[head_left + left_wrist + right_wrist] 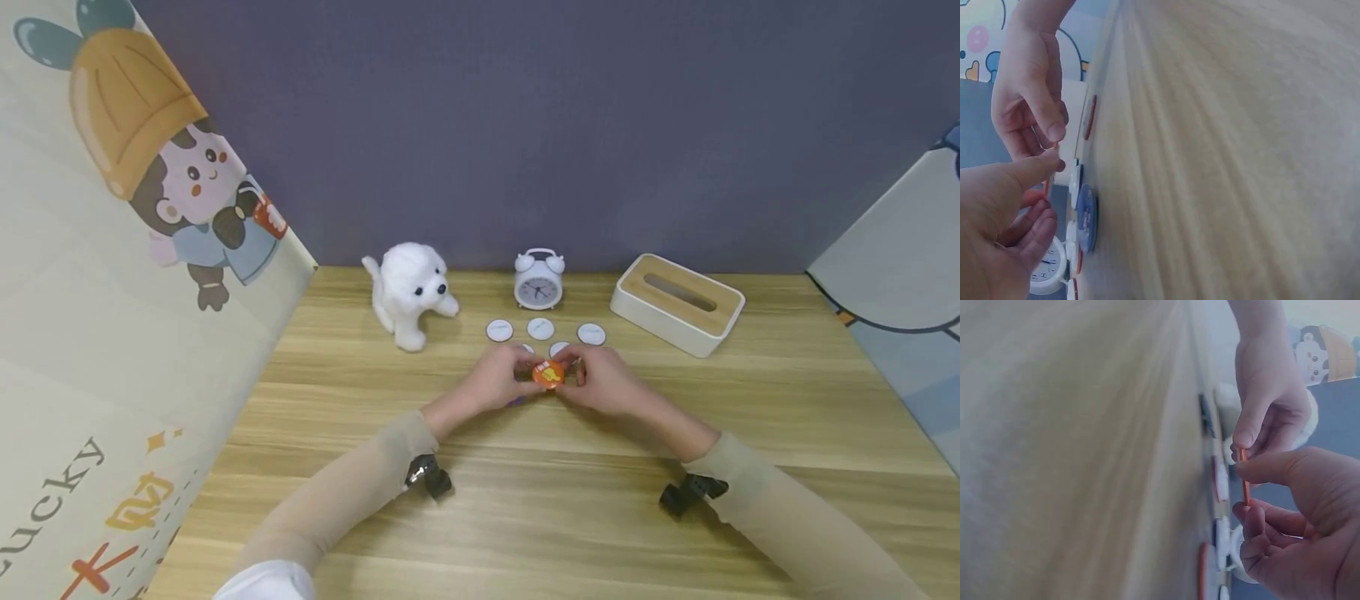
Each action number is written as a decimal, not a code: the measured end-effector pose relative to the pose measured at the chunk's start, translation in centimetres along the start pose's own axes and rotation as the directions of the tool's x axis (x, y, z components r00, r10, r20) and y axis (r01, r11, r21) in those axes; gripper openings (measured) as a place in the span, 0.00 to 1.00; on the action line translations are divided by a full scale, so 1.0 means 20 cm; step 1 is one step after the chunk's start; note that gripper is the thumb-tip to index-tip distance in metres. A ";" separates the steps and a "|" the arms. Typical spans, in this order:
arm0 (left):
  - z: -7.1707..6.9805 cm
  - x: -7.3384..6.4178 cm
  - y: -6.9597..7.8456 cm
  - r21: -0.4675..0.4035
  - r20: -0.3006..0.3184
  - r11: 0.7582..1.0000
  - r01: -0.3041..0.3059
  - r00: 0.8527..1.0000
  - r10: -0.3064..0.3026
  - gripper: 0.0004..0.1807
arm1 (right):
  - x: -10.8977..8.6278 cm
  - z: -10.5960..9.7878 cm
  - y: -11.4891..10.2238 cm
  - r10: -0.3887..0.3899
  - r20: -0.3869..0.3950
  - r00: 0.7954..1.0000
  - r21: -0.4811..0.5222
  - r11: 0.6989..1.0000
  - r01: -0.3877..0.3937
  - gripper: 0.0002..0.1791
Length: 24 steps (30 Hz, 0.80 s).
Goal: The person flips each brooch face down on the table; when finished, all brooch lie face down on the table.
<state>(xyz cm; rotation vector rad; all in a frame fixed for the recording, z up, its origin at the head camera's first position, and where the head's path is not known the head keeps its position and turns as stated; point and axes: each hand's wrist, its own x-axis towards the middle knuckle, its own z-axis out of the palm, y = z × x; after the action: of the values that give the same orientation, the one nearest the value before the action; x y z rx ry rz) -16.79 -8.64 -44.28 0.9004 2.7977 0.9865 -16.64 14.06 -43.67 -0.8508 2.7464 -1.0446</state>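
Between my two hands is a round orange badge [548, 375] with a yellow figure on its face. My left hand [497, 377] pinches its left edge between thumb and fingers, while my right hand [606, 382] pinches the right side. Both wrist views show the badge edge-on, raised off the table. Under the left hand lies a blue-purple badge [1087, 219], mostly hidden in the head view. Just beyond the hands, several white discs [540, 328] lie flat, each with a thin line like a pin across it; the hands partly cover the nearer ones.
A white plush dog [411, 292] stands at the back left of the wooden table [525, 517]. Behind the discs is a white twin-bell alarm clock [537, 283]. A white tissue box [675, 304] with a wooden lid sits at the back right, before a dark back wall [540, 125].
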 end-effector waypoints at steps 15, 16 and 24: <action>-0.05 -0.01 0.04 -0.087 -0.233 0.992 -0.090 0.970 0.068 0.22 | 0.01 -0.14 -0.07 0.010 -0.041 0.999 -0.031 0.999 -0.012 0.22; -0.06 -0.01 0.04 -0.080 -0.254 0.992 -0.097 0.964 0.074 0.22 | 0.01 -0.15 -0.07 0.006 -0.044 0.999 -0.031 0.999 -0.007 0.22; -0.07 -0.02 0.06 -0.118 -0.397 0.980 -0.162 0.912 0.103 0.19 | 0.00 -0.16 -0.08 -0.126 -0.174 0.977 -0.078 0.990 0.114 0.19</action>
<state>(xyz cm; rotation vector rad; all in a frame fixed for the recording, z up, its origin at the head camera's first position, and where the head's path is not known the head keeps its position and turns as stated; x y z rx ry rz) -16.25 -8.96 -42.49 0.9803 2.9451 1.5297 -16.75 14.84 -40.17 -0.9906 2.9257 -1.1041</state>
